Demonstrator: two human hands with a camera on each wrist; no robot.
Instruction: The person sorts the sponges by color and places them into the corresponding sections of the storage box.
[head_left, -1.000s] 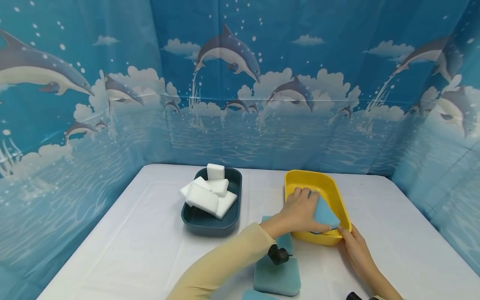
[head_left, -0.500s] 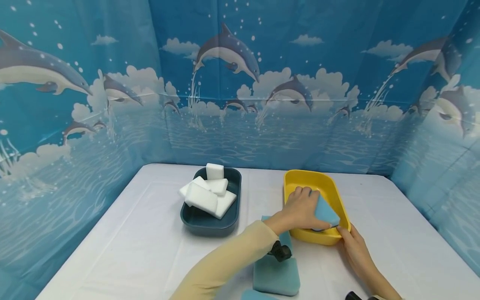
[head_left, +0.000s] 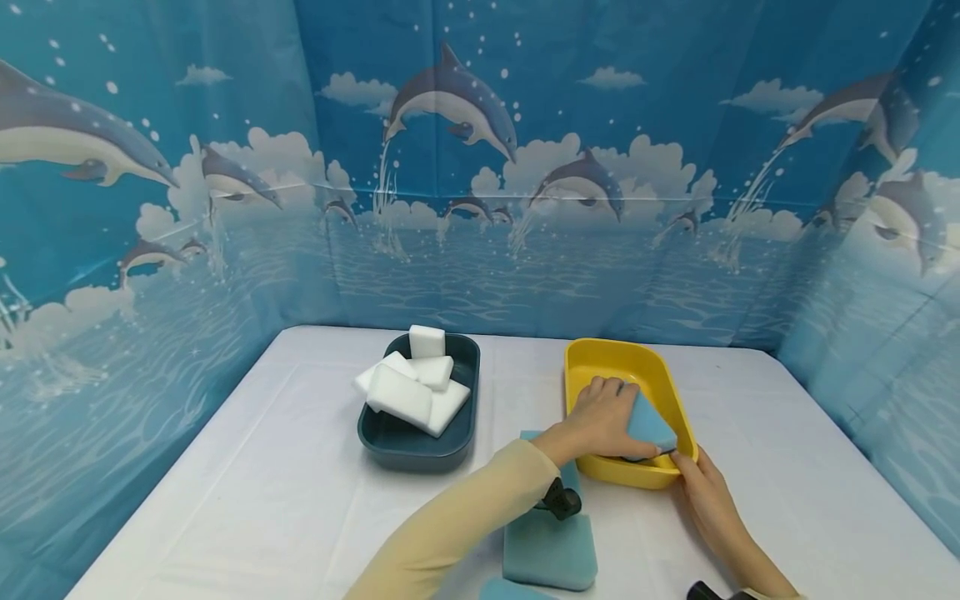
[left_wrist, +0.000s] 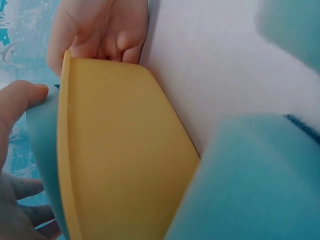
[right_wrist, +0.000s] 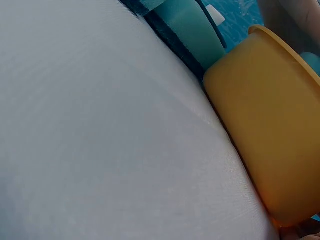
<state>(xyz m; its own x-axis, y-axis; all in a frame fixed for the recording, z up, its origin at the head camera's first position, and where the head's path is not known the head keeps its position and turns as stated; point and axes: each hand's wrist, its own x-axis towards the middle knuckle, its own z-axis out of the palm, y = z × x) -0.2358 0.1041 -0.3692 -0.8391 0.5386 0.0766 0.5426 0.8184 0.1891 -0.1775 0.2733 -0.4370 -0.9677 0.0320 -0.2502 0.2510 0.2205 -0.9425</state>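
Note:
My left hand (head_left: 600, 419) reaches into the yellow bin (head_left: 609, 360) and grips a blue sponge (head_left: 651, 427), thumb on the near side and fingers over its far side. The sponge sits tilted inside, against the bin's near right part. In the left wrist view, the thumb presses the edge of the sponge (left_wrist: 44, 135) beside the bin's rim (left_wrist: 65, 150). My right hand (head_left: 707, 493) holds the bin's near right corner, its thumb at the rim. Other fingers of that hand are hidden behind the wall.
Several blue-green sponges (head_left: 551, 552) with dark undersides lie in a row on the white table, left of the yellow bin and under my left forearm. At the back left stands a dark blue bin (head_left: 420, 458) heaped with white sponges (head_left: 400, 396). A dolphin-print curtain (head_left: 465, 275) surrounds the table.
The left hand and its sponge have settled slightly lower in the yellow bin. The right hand keeps its hold on the corner, and the view has shifted a little.

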